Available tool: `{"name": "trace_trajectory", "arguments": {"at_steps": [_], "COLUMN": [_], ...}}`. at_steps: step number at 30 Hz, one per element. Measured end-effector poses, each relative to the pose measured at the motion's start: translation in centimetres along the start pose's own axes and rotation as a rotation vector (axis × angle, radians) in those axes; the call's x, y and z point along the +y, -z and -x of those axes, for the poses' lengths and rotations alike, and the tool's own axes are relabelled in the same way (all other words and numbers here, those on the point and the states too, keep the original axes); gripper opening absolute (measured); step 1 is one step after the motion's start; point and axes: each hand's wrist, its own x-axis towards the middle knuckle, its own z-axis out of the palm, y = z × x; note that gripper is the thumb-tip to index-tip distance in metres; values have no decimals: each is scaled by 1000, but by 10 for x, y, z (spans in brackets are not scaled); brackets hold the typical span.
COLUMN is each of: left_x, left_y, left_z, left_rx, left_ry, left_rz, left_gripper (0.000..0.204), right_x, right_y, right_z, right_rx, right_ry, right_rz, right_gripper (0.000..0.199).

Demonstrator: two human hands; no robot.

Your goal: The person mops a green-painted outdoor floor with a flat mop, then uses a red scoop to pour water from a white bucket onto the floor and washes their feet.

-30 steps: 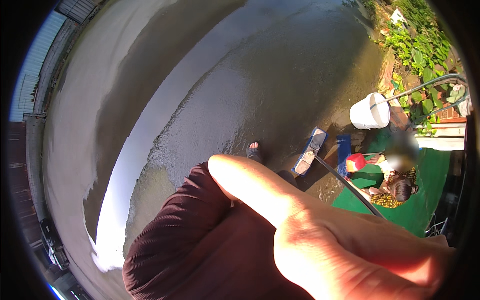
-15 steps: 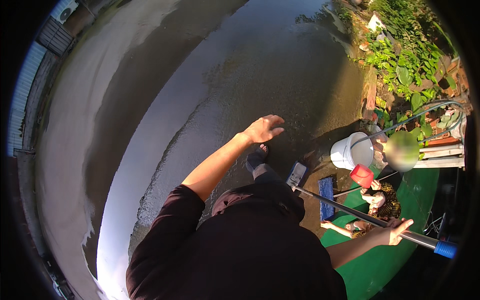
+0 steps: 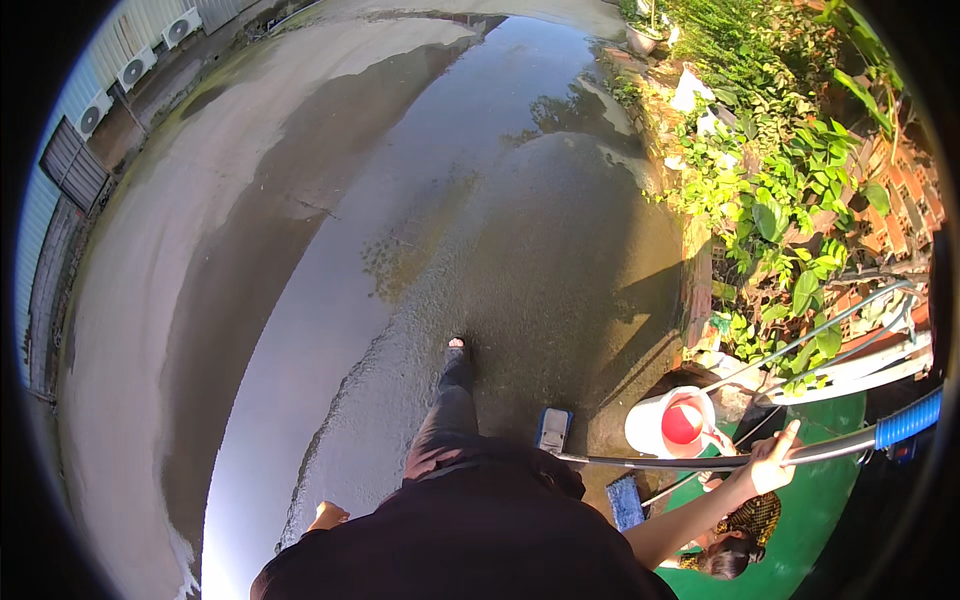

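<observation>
Wet grey concrete fills the yard. Right hand, at four o'clock, grips a long dark mop pole with a blue grip, its flat head resting on the ground near centre. Left hand hangs at seven o'clock, loosely curled and holding nothing. Mopping looks underway; pushing the head forward seems next.

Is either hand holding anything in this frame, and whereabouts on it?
The right hand grips the long grey handle of a floor scrubber, well up the pole, short of its blue end grip. The left hand hangs empty by the person's side.
</observation>
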Motion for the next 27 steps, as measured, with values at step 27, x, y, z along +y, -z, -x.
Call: {"name": "trace_trajectory", "arguments": {"at_steps": [27], "left_x": [1020], "left_y": [-206], "left_z": [541], "left_rx": [1513], "left_ry": [-1782], "left_rz": [-2656], "left_gripper": [22], "right_x": [168], "right_y": [-490], "right_z": [-213], "right_rx": [-603], "right_ry": [269], "right_rz": [150], "right_gripper": [19]}}
